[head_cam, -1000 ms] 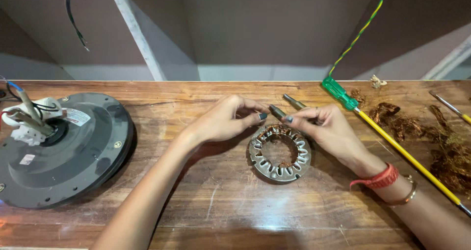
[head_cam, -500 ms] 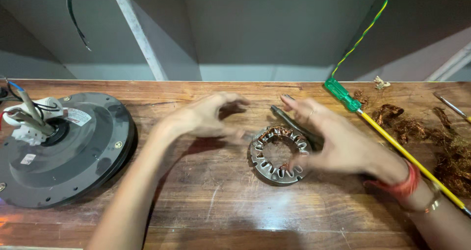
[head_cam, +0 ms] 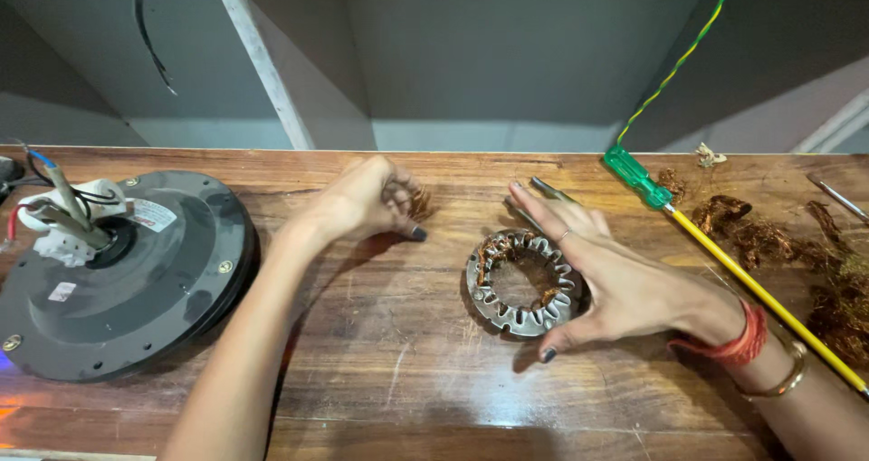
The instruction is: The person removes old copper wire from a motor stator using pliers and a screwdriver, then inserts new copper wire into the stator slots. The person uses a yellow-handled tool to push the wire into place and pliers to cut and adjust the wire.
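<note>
Item: stator core (head_cam: pixel 523 283), a ring of stacked grey steel laminations with toothed slots around its inner edge and remnants of reddish copper winding lodged in several slots; it lies flat on the wooden tabletop (head_cam: pixel 398 370), near the middle. Right hand (head_cam: pixel 625 285): laid against the ring's right side, fingers (head_cam: pixel 543 209) spread apart and flat, thumb curled under the near rim, so the core is steadied rather than clamped. Left hand (head_cam: pixel 367 200): well apart from the ring to its left, fingers curled together in a loose fist; whether anything is pinched inside cannot be told. Handling note: the core is judged best held by the outer rim with even pressure, keeping fingertips off the sharp slot teeth and frayed wire ends. Adjacent: dark round fan motor housing (head_cam: pixel 118 275), smooth painted metal with brass screws and a white wiring block, at far left; green-handled screwdriver (head_cam: pixel 724 253) with yellow shaft, diagonal at right; tangled stripped copper wire (head_cam: pixel 787 244), brittle and brown, heaped beyond it; slim metal tools (head_cam: pixel 548 190) behind the right hand.
</note>
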